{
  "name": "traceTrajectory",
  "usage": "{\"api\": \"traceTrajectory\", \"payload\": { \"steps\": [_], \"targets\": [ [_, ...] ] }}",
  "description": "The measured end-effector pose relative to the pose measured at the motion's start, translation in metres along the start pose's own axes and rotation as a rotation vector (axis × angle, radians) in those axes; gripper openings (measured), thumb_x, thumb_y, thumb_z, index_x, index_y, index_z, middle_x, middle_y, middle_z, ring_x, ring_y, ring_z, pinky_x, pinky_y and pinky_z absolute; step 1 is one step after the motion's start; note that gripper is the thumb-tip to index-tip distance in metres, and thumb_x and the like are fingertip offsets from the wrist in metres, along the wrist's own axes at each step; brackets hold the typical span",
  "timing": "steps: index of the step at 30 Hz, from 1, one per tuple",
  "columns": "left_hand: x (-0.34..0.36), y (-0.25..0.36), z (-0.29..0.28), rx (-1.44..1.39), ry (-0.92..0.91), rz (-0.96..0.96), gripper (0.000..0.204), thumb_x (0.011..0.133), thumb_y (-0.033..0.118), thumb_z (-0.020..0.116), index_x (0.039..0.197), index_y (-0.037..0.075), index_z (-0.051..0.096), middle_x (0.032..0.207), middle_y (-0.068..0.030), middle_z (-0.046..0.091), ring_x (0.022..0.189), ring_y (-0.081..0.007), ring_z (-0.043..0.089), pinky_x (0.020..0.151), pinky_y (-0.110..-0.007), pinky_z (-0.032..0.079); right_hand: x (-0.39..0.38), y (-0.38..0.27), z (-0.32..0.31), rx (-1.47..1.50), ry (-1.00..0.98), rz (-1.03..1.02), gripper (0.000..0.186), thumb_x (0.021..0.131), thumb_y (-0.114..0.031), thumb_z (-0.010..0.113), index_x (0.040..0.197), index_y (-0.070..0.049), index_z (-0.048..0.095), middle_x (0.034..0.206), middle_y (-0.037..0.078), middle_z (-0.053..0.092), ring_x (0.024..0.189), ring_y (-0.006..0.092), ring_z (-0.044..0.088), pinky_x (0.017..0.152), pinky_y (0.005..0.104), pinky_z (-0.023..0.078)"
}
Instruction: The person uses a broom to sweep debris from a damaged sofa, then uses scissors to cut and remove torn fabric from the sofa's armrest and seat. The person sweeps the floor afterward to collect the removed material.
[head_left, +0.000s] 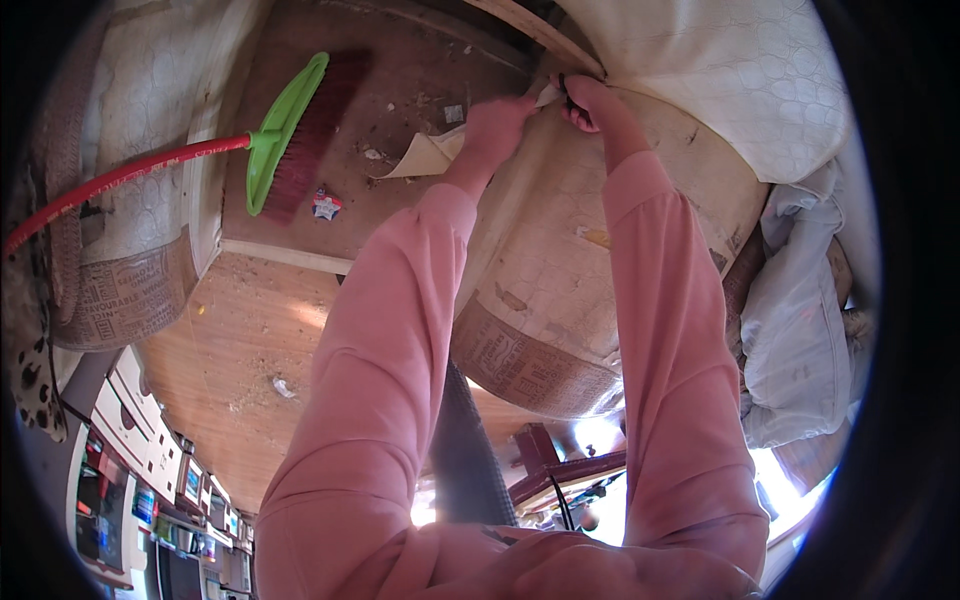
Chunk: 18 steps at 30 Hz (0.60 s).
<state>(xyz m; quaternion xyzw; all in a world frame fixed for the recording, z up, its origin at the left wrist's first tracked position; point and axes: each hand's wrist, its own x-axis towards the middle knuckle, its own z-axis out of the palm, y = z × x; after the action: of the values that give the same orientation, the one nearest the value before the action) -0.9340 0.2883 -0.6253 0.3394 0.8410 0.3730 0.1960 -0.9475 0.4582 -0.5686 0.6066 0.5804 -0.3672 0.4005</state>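
Both arms, in pink sleeves, reach to the far middle of the view, over a worn cream padded sofa part (pixel 560 270). My left hand (pixel 500 125) is closed on a cream strip of sheet material (pixel 425 155), whose loose end hangs out to the left. A pale bit of it shows between the two hands. My right hand (pixel 590 100) is close beside the left, its fingers curled around something small and dark that I cannot make out. The fingertips of both hands are partly hidden.
A broom with a green head (pixel 285 135) and red handle (pixel 130 180) rests at the left on the brown sofa base (pixel 390 60), among scraps and a small wrapper (pixel 326 204). Dusty wooden flooring (pixel 240 350) lies nearer. Grey cloth (pixel 795 310) hangs at the right.
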Motion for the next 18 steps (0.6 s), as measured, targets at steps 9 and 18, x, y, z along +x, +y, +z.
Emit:
{"api": "traceTrajectory", "payload": {
  "steps": [9,18],
  "targets": [
    [-0.002,-0.005,0.006,-0.054,0.068,0.002,0.010,0.082,0.016,0.050,0.089,0.013,0.056,0.084,-0.0106,0.064,0.079,-0.0331,0.061,0.061,-0.045,0.047,0.010,-0.001,0.010,-0.025,0.038,-0.049,0.052,0.084,-0.055,0.050,0.057,-0.012,0.042,0.047,-0.001,0.042,0.033,0.0084,0.031,0.031,0.0231,0.025],
    [-0.001,-0.006,0.003,-0.032,0.060,-0.011,0.010,0.083,0.018,0.050,0.089,0.013,0.056,0.081,-0.0111,0.064,0.078,-0.0329,0.061,0.061,-0.045,0.048,0.015,0.002,0.012,-0.108,0.050,-0.151,0.048,0.085,-0.055,0.049,0.063,-0.012,0.044,0.052,-0.002,0.045,0.037,0.0072,0.035,0.032,0.0218,0.026]
  ]
}}
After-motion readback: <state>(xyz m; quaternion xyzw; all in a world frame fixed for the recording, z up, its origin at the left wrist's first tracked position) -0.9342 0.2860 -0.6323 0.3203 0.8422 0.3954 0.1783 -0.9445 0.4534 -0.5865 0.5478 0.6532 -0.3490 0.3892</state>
